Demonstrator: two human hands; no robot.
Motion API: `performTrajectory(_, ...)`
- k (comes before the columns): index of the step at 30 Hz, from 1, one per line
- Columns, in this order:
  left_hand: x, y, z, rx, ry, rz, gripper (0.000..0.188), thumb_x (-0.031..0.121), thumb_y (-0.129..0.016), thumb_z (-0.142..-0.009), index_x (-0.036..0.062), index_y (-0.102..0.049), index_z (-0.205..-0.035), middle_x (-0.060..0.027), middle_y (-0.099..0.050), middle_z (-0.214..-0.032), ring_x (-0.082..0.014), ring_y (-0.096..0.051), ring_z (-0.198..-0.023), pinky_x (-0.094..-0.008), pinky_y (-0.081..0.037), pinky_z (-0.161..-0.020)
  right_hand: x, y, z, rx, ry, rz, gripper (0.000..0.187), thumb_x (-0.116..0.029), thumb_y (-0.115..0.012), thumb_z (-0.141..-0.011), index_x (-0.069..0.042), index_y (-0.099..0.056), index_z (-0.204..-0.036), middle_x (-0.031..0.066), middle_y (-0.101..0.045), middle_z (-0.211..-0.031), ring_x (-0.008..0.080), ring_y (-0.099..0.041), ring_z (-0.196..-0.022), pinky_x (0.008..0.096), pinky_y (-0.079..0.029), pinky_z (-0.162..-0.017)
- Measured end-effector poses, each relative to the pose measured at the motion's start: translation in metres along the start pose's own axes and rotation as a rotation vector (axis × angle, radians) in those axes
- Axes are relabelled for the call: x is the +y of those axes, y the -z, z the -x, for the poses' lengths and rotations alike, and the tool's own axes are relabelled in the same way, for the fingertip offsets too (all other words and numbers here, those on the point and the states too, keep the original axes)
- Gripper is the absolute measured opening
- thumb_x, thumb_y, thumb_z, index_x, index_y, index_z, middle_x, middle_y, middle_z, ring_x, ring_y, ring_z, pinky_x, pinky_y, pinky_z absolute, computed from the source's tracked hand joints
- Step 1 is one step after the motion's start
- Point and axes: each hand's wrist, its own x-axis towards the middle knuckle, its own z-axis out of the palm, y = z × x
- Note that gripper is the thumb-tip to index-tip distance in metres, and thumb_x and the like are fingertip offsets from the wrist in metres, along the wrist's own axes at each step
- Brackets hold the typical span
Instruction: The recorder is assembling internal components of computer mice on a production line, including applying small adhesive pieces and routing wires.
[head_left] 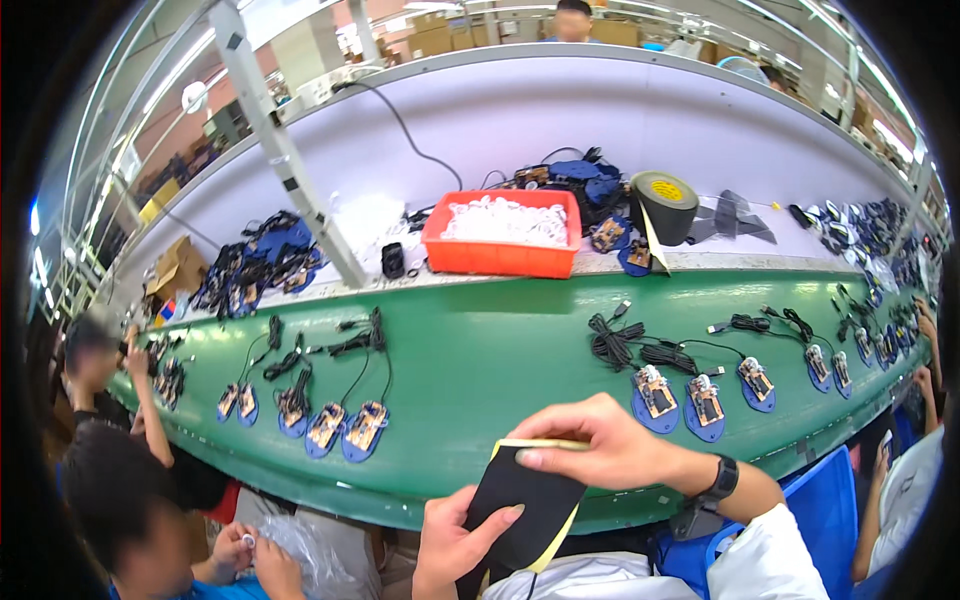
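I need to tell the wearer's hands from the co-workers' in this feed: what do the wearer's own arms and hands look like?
Both hands are bare, no gloves. The right hand has a black watch on its wrist, and a white sleeve starts up near the elbow. The left hand shows no ring or band; its forearm is out of view.

**Matt black sheet, smooth green belt**

The black sheet (pixel 525 500) in the hands looks matt and soft like foam or cloth, with a pale yellow paper-like backing strip. The green surface (pixel 480 370) is smooth with a dull sheen. The orange tray (pixel 500 255) is glossy plastic. The tape roll (pixel 663 205) looks matt black.
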Motion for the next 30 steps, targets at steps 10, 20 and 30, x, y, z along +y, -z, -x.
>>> performTrajectory(10, 0.001, 0.038, 0.029, 0.043, 0.239, -0.217, 0.016, 0.002, -0.080, -0.089, -0.0053, -0.073, -0.100, -0.0021, -0.073, -0.084, -0.0073, -0.062, -0.069, -0.0274, -0.051, -0.061, 0.054, -0.038, 0.014, 0.032, 0.098, 0.067, 0.027, -0.012, -0.082, -0.091, -0.001, -0.076, -0.115, 0.0101, -0.075, -0.100, 0.0218, -0.075, -0.090, 0.0321, -0.060, -0.079)
performTrajectory(20, 0.033, 0.080, 0.045, 0.141, 0.181, -0.321, 0.024, 0.002, -0.074, -0.088, -0.0047, -0.075, -0.111, -0.0143, -0.077, -0.097, -0.0247, -0.072, -0.082, -0.0379, -0.056, -0.078, 0.049, -0.043, 0.011, 0.060, 0.238, 0.275, 0.048, -0.014, -0.083, -0.091, -0.001, -0.065, -0.134, 0.0178, -0.064, -0.137, 0.0318, -0.067, -0.121, 0.0391, -0.057, -0.100)
performTrajectory(30, 0.018, 0.082, 0.021, -0.473, 0.143, -0.293, 0.016, 0.011, -0.072, -0.098, -0.0042, -0.073, -0.103, -0.0215, -0.073, -0.093, -0.0343, -0.073, -0.082, -0.0387, -0.055, -0.074, 0.087, 0.034, 0.047, 0.170, -0.105, 1.562, 0.044, -0.026, -0.077, -0.090, -0.005, -0.067, -0.127, 0.0203, -0.057, -0.143, 0.0398, -0.048, -0.141, 0.0604, -0.037, -0.115)
